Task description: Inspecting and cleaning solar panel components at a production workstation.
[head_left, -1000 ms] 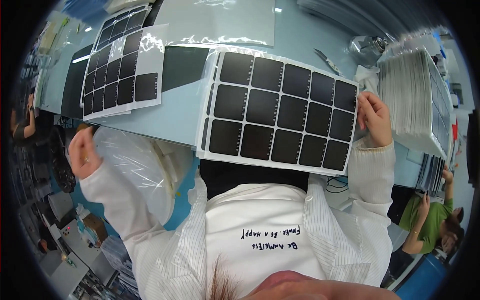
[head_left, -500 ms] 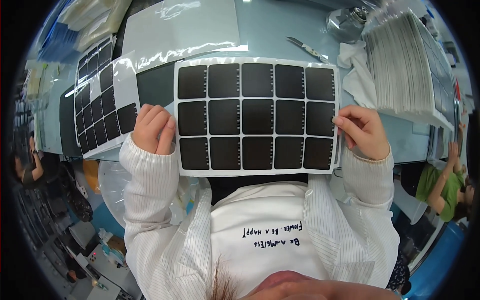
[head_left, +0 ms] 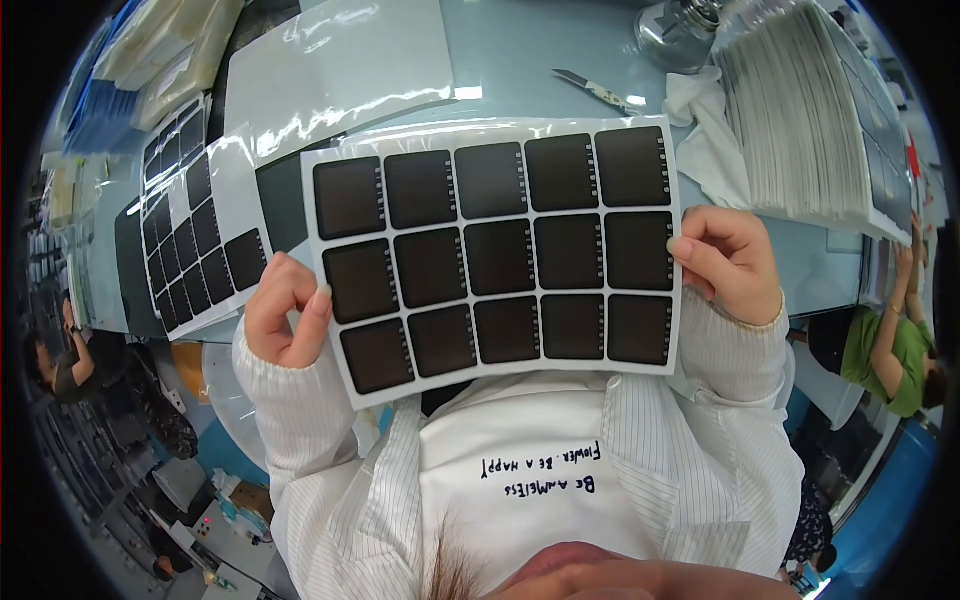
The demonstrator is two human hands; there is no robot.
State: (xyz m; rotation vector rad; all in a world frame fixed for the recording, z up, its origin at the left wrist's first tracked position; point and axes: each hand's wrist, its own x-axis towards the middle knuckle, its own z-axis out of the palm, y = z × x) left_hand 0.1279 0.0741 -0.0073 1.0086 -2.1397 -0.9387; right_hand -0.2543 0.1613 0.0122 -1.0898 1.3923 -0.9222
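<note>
Between my hands is a white sheet [head_left: 500,228] bearing three rows of black rounded squares, each with a strip of small marks along one side. It tilts, its left side lower in view, and its bottom edge overlaps my shirt front. My right hand [head_left: 735,262] pinches the right edge between thumb and fingers. At the left edge my left hand [head_left: 283,312] is closed, its thumb against the margin and its fingers curled. How far the fingers reach behind the sheet is hidden.
Similar black-square sheets [head_left: 205,225] lie at the left. A large pale sheet [head_left: 340,75], a craft knife [head_left: 598,90], a glass bottle [head_left: 676,38] and a white cloth [head_left: 703,140] lie beyond. A tall stack of sheets [head_left: 790,130] stands at right. Other people sit at both sides.
The sheet has tilted, its left side shifting left and toward me along with my left hand. My right hand keeps its pinch at nearly the same place.
</note>
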